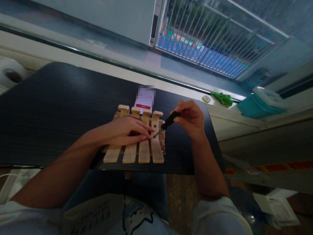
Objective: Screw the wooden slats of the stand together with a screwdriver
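Note:
Several pale wooden slats with hooked far ends form a slatted wooden piece (144, 152) near the table's front edge. Across the slats lies my left hand (129, 130), palm down with fingers stretched out, its fingertips on the rightmost slat. My right hand (190, 118) grips the black handle of a screwdriver (170, 120). The screwdriver slants down to the left, and its tip meets the rightmost slat beside my left fingertips. A dark hole shows in that slat just above the tip. Crinkled clear plastic wrapping (162, 143) sticks out under the slats.
A lit phone (144, 98) lies behind the slats on the black table (73, 94). On the sill at right are a tape roll (206, 99), a green cloth-like bundle (222, 99) and a teal bin (256, 104). A white paper roll (11, 71) stands far left.

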Action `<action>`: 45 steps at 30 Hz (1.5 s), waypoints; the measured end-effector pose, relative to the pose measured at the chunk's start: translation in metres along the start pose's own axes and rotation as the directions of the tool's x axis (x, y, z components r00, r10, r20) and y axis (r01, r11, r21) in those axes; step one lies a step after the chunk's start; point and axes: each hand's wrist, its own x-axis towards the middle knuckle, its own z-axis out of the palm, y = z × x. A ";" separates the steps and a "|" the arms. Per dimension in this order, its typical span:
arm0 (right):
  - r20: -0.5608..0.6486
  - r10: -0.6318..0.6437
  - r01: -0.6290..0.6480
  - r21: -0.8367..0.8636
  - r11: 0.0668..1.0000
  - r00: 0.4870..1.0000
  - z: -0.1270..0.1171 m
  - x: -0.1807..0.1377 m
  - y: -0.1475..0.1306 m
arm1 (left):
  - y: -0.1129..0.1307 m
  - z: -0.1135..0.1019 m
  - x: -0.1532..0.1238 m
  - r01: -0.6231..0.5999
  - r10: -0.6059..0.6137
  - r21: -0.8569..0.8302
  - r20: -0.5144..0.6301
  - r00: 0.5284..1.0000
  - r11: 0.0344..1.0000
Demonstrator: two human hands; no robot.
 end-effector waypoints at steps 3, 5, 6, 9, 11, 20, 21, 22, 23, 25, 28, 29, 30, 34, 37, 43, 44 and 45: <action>0.009 -0.035 0.035 0.002 0.999 0.999 0.000 0.000 0.001 | -0.001 0.001 0.000 -0.012 0.012 0.021 0.000 1.000 1.000; 0.014 -0.047 0.047 -0.002 0.999 0.999 -0.001 0.000 0.002 | -0.001 0.001 0.000 -0.021 0.021 0.020 0.002 1.000 1.000; 0.015 -0.053 0.053 -0.002 0.999 0.999 -0.001 0.000 0.002 | -0.001 0.001 0.000 -0.025 0.025 0.017 0.003 1.000 1.000; 0.031 -0.069 0.069 0.014 0.998 0.997 -0.002 -0.001 0.003 | -0.001 0.000 0.000 -0.025 0.025 0.017 0.009 1.000 1.000; 0.058 -0.075 0.073 0.039 0.997 0.995 -0.003 -0.002 0.002 | -0.002 0.000 0.000 -0.021 0.021 0.022 0.012 1.000 1.000; 0.094 0.111 -0.119 0.076 0.990 0.989 -0.003 -0.005 -0.006 | 0.000 0.000 0.000 -0.005 0.004 0.033 0.027 1.000 0.999; 0.084 0.113 -0.120 0.085 0.989 0.990 -0.003 -0.005 -0.005 | 0.000 -0.001 0.000 -0.007 0.006 0.030 0.028 1.000 1.000; 0.077 0.113 -0.120 0.093 0.988 0.991 -0.002 -0.005 -0.005 | 0.000 -0.001 0.000 -0.010 0.009 0.028 0.029 1.000 1.000; 0.071 0.110 -0.117 0.100 0.988 0.991 -0.002 -0.006 -0.004 | 0.000 0.000 0.000 -0.009 0.008 0.029 0.029 1.000 1.000; 0.068 0.085 -0.092 0.113 0.989 0.994 -0.002 -0.006 -0.002 | -0.001 0.000 0.000 -0.001 0.000 0.032 0.031 1.000 0.999; 0.061 0.041 -0.048 0.109 0.993 0.997 -0.003 -0.006 0.000 | -0.002 0.000 -0.001 0.024 -0.025 0.025 0.029 0.999 0.999; 0.054 0.028 -0.034 0.102 0.994 0.998 -0.003 -0.006 0.001 | -0.002 0.000 -0.002 0.028 -0.028 0.019 0.029 0.999 0.999; 0.046 0.016 -0.021 0.095 0.995 0.999 -0.003 -0.006 0.002 | -0.002 0.000 -0.002 0.029 -0.029 0.016 0.028 0.999 0.999; 0.038 -0.008 0.005 0.061 0.998 0.999 -0.003 -0.004 0.004 | -0.001 0.000 -0.001 0.033 -0.034 0.035 0.036 0.999 0.999; 0.047 -0.004 0.003 0.024 1.000 0.999 -0.003 -0.003 0.004 | -0.001 -0.001 -0.001 0.028 -0.030 0.050 0.040 0.999 0.998; 0.048 -0.084 0.085 -0.013 0.996 0.995 -0.003 -0.001 0.001 | 0.001 -0.002 0.000 0.001 -0.003 0.040 0.046 0.999 0.999; 0.048 -0.094 0.096 -0.028 0.995 0.994 -0.002 -0.001 0.001 | 0.001 -0.002 0.001 0.000 -0.002 0.040 0.046 0.999 0.999; 0.046 -0.105 0.106 -0.036 0.994 0.993 -0.002 -0.001 0.001 | 0.001 -0.001 0.000 -0.001 -0.001 0.040 0.046 0.999 0.999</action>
